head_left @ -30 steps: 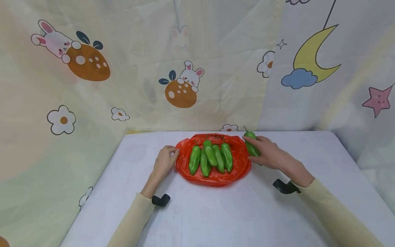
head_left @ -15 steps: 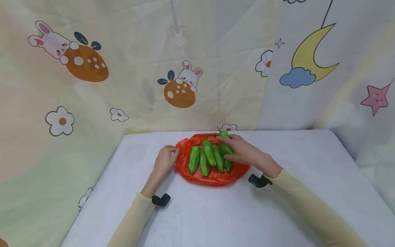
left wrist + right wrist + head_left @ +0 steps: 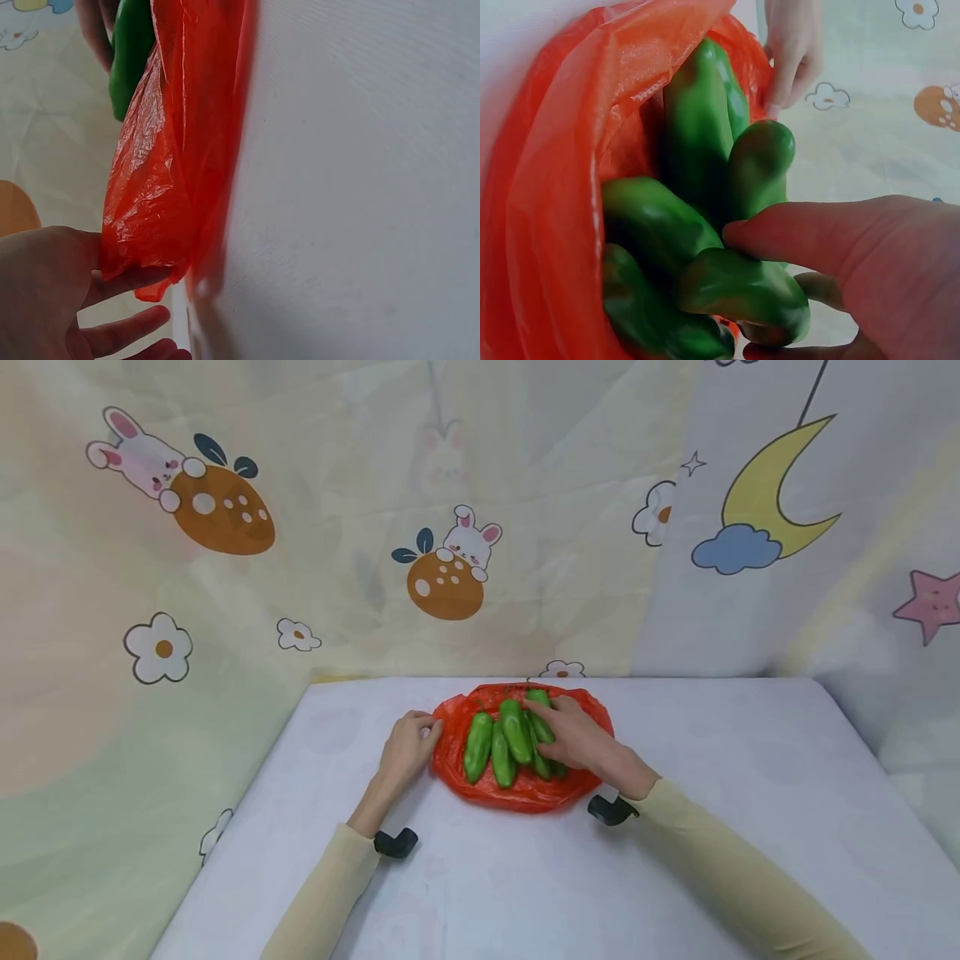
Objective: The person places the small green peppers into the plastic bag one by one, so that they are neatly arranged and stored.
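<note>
Several green peppers [image 3: 478,747] lie side by side in a red plastic bag [image 3: 487,793], whose sides are spread low around them. With thumb and index finger my left hand [image 3: 408,747] pinches the bag's left edge; the left wrist view shows the thin film [image 3: 150,202] between them. My right hand [image 3: 577,739] holds one green pepper [image 3: 742,289] over the right part of the pile, close against the others. Its thumb lies along the near side, and the other fingers are partly hidden behind the pepper.
The bag sits near the back edge of a white-covered table [image 3: 510,893]. Behind it hangs a cloth backdrop [image 3: 562,568] printed with rabbits, flowers and a moon. A dark wrist mount [image 3: 611,810] juts out below the right wrist.
My right hand has carried the pepper leftward from beside the bag's right edge and lowered it onto the pile. My left hand has stayed at the bag's left edge.
</note>
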